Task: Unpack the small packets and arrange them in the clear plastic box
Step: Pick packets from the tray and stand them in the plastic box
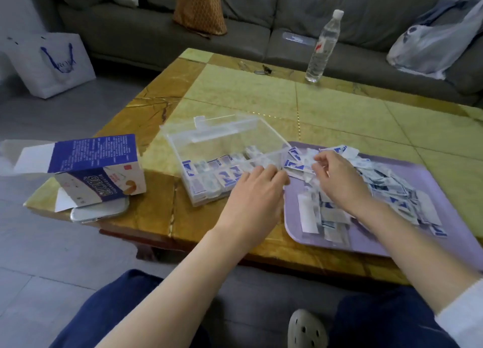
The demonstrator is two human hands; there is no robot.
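Note:
A clear plastic box (183,149) stands open on the table, its lid tipped back. Rows of small blue-and-white packets (209,180) stand upright along its near side. To its right, a lilac tray (366,240) carries a loose heap of the same packets (392,188). My left hand (256,193) reaches to the box's near right corner, fingers curled at the packets there; what it holds is hidden. My right hand (337,178) hovers over the tray's left end, fingertips pinching a packet from the heap.
An opened blue-and-white carton (96,170) lies at the table's left edge on top of a phone (99,211). A water bottle (324,47) and keys (264,69) stand at the far side. A grey sofa with bags runs behind. My knees are below the table's near edge.

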